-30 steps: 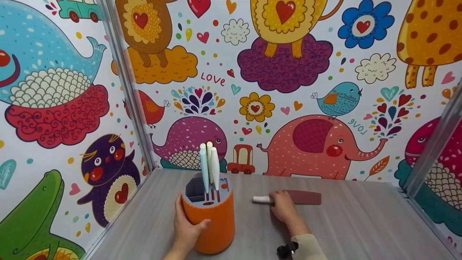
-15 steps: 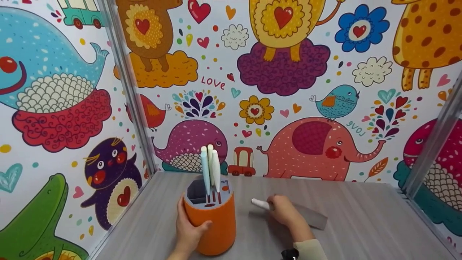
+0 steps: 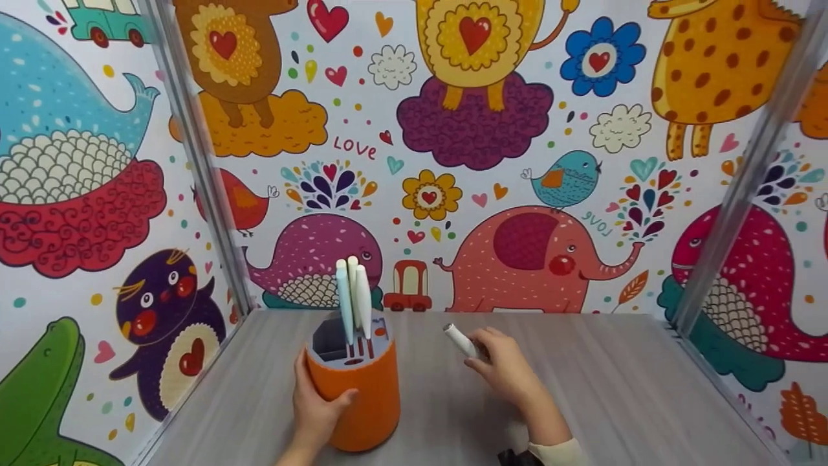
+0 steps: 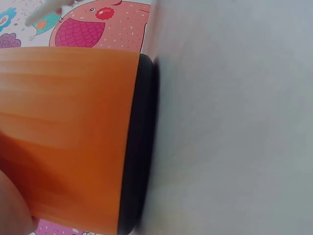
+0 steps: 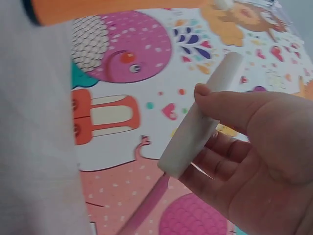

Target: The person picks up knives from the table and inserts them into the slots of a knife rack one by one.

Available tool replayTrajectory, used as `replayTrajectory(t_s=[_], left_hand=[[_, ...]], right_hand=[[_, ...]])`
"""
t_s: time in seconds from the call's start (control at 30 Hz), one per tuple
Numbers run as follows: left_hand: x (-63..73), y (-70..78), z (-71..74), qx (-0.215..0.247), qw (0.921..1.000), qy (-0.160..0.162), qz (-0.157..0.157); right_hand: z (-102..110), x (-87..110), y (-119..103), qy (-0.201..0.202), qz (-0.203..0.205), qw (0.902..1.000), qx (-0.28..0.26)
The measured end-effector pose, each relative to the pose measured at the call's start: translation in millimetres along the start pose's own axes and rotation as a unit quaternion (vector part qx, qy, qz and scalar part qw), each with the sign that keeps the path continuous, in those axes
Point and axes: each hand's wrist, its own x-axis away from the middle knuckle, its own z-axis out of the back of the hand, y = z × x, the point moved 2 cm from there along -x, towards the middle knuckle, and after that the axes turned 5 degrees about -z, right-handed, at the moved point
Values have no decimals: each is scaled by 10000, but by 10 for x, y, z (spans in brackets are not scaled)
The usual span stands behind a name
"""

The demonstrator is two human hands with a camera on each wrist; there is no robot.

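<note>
My left hand [image 3: 315, 411] grips the side of an orange knife block [image 3: 370, 401], thumb across its front. The block stands upright on the table, its black base [image 4: 139, 142] against the surface in the left wrist view. Several knives with pale handles [image 3: 356, 301] stick up from slots in its grey top. To the right, my right hand [image 3: 510, 369] holds a cleaver by its white handle [image 3: 459, 340], raised over the table. The right wrist view shows thumb and fingers round that handle; the blade [image 5: 145, 205] appears nearly edge-on. In the head view the hand hides the blade.
The grey wood-grain table [image 3: 614, 401] spreads around the block and to the right. Walls printed with cartoon animals [image 3: 524, 259] enclose the back and sides, with metal corner posts [image 3: 200, 168] at left and right.
My right hand has lifted the cleaver off the table and turned it, so its handle points up and left and its blade has swung out of sight. The left hand keeps its hold.
</note>
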Motion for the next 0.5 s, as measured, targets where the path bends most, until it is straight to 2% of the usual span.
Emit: replayTrajectory(t_s=[0.13,0.3,0.5], left_hand=[[13,-18,2,26,10000,-14,41],[21,-21,-8,15,10000,-34,24],[-10,16,-1,-106,9999,-21,-105]], right_hand=[[134,82,-61,115,-78,9975,-694],[253,161,-138,270,-315,9870,-1554],[360,210,-285,583,-428,9740,-2146]])
